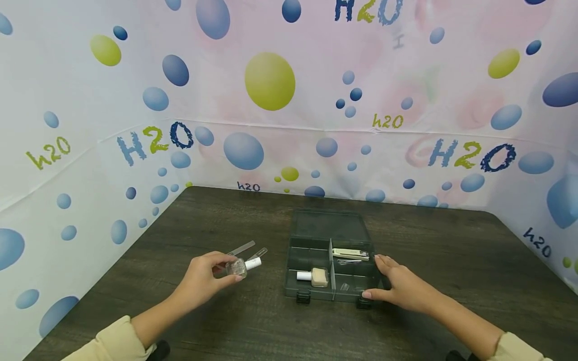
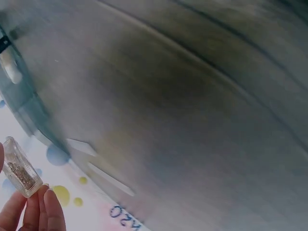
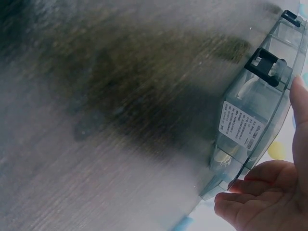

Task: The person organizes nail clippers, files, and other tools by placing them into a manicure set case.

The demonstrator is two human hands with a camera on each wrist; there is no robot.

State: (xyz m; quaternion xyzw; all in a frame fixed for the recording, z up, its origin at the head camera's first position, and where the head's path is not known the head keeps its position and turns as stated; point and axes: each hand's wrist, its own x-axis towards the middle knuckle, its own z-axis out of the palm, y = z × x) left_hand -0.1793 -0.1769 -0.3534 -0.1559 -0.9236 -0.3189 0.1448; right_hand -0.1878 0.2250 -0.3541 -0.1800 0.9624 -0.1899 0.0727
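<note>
My left hand [image 1: 212, 276] pinches a small clear bottle with a white cap [image 1: 241, 266] just above the table, left of the box. In the left wrist view the clear bottle [image 2: 19, 167] sits between my fingertips [image 2: 41, 211]. A grey transparent compartment box [image 1: 331, 260] lies open mid-table with its lid laid back. It holds a beige bottle with a white cap [image 1: 313, 276] and a cream nail clipper [image 1: 351, 253]. My right hand [image 1: 399, 283] holds the box's right front corner, thumb at the front edge. The right wrist view shows the box [image 3: 250, 115] against my fingers [image 3: 250, 202].
Two thin clear strips [image 1: 248, 249] lie on the dark wood table [image 1: 451, 260] behind my left hand. Bubble-print backdrop walls [image 1: 271, 100] close the table at the back and both sides. The box's black latches [image 1: 303, 297] face me.
</note>
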